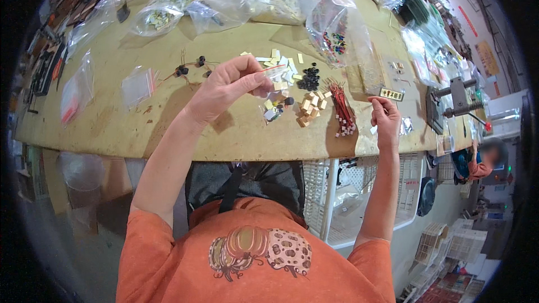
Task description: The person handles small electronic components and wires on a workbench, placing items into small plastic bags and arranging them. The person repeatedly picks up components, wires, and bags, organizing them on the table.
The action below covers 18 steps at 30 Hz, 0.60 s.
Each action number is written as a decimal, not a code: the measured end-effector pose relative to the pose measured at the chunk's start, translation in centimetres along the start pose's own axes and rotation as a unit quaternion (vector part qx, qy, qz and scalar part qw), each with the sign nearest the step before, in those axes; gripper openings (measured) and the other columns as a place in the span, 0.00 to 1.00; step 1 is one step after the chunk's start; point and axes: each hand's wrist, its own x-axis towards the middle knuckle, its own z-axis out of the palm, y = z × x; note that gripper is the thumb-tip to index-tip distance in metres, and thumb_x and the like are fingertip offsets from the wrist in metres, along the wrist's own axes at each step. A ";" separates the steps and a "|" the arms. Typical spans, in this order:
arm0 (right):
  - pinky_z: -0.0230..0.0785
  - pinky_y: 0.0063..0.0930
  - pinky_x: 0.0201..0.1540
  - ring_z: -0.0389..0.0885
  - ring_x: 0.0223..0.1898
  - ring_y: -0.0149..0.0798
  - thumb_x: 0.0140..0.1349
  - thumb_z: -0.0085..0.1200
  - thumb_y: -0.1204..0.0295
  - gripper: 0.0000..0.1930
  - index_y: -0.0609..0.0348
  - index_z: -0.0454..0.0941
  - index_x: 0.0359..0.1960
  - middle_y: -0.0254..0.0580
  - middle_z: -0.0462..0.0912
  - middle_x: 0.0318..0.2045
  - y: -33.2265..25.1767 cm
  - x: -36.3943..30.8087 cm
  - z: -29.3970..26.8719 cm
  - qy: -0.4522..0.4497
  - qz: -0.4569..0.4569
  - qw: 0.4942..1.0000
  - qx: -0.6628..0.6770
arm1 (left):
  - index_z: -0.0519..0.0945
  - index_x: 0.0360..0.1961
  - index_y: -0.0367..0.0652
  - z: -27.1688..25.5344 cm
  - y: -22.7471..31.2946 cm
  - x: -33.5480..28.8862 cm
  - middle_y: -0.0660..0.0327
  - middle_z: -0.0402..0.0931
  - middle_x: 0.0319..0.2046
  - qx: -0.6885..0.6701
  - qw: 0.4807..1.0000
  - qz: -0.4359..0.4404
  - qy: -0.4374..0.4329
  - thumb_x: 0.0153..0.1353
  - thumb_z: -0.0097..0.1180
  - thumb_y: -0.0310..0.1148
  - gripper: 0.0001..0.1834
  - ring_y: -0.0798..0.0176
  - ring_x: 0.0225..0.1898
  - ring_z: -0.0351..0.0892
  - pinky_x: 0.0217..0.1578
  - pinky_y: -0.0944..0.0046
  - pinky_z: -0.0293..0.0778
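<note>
My left hand (236, 84) is closed, pinching a small clear zip bag (273, 69) by its red-striped top. Small parts show in the bag's lower end, among them a black round piece. My right hand (385, 116) is raised at the right, fingers drawn together. What it pinches, if anything, is too small to make out. Just beyond its fingertips is a small dark-framed plaque (391, 94); whether they touch is unclear. Between my hands lie wooden blocks (310, 106), black round pieces (309, 79), pale yellow and white pieces (287, 67) and red wires (342, 108) with white ends.
Flat zip bags (136, 87) and black parts with wires (182, 70) lie to the left. At the back are a white bin (289, 0) and bags of parts (335, 31). A metal hand press (457, 98) stands right. Another person (480, 163) is at far right.
</note>
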 end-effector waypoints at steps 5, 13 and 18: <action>0.79 0.21 0.36 0.83 0.36 0.31 0.69 0.51 0.76 0.08 0.65 0.78 0.46 0.43 0.83 0.41 -1.4 0.0 0.7 -0.061 0.060 0.958 0.275 | 0.76 0.37 0.42 -0.3 -0.1 -0.1 0.67 0.79 0.34 -0.009 1.000 0.006 -0.004 0.70 0.53 0.36 0.09 0.75 0.37 0.76 0.42 0.71 0.74; 0.82 0.26 0.41 0.86 0.43 0.41 0.71 0.46 0.76 0.11 0.67 0.73 0.51 0.51 0.83 0.43 -3.5 -0.6 2.0 -0.088 0.076 0.951 0.288 | 0.77 0.38 0.40 -0.2 -0.2 0.0 0.65 0.81 0.35 -0.025 1.000 0.010 -0.008 0.69 0.55 0.34 0.08 0.74 0.37 0.78 0.43 0.71 0.75; 0.77 0.20 0.31 0.84 0.32 0.33 0.71 0.48 0.75 0.10 0.67 0.77 0.48 0.49 0.84 0.39 -3.9 -0.8 2.6 -0.152 0.039 0.933 0.324 | 0.78 0.38 0.39 0.2 -0.1 0.0 0.65 0.80 0.34 0.015 0.998 0.038 -0.047 0.68 0.56 0.32 0.07 0.74 0.38 0.77 0.43 0.70 0.74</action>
